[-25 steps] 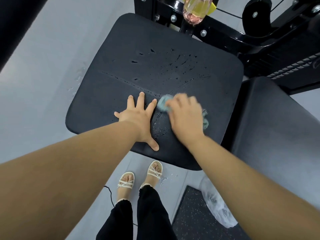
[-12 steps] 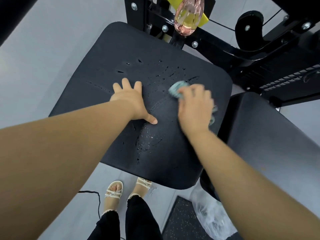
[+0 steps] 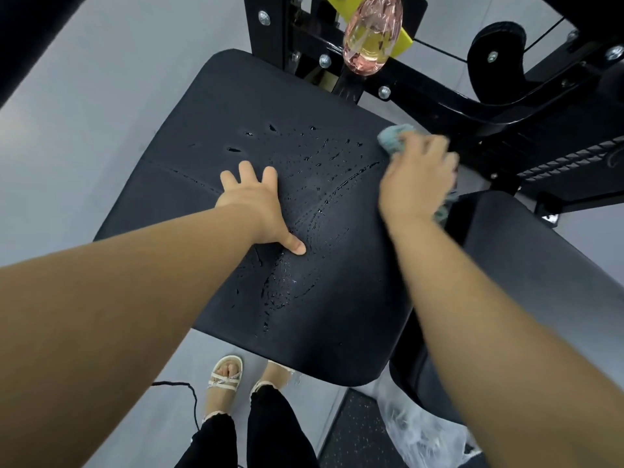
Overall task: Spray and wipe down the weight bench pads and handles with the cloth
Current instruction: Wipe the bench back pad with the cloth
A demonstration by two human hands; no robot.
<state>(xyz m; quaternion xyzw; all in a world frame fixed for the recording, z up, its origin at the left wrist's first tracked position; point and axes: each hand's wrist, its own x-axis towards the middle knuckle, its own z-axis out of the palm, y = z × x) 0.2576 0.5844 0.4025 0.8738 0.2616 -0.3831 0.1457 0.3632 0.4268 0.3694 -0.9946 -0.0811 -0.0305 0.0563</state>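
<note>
Now right hand (image 3: 417,179) grips cloth (image 3: 393,138) at pad (image 3: 236,106) edge (left hand (image 3: 253,201) flat).

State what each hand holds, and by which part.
Right hand grips the teal cloth by its bunched middle. Left hand holds nothing, flat on the seat pad.

Place: a gym, at a weight machine.
Padding: a black seat pad (image 3: 236,106), with a second black pad (image 3: 540,265) just beside it on the right.
Frame: a black steel frame (image 3: 439,99) with bolts, a thin cable (image 3: 439,50) and a round black cam (image 3: 496,38).
Floor: a smooth grey floor (image 3: 101,96) with a speckled rubber mat (image 3: 354,430).
</note>
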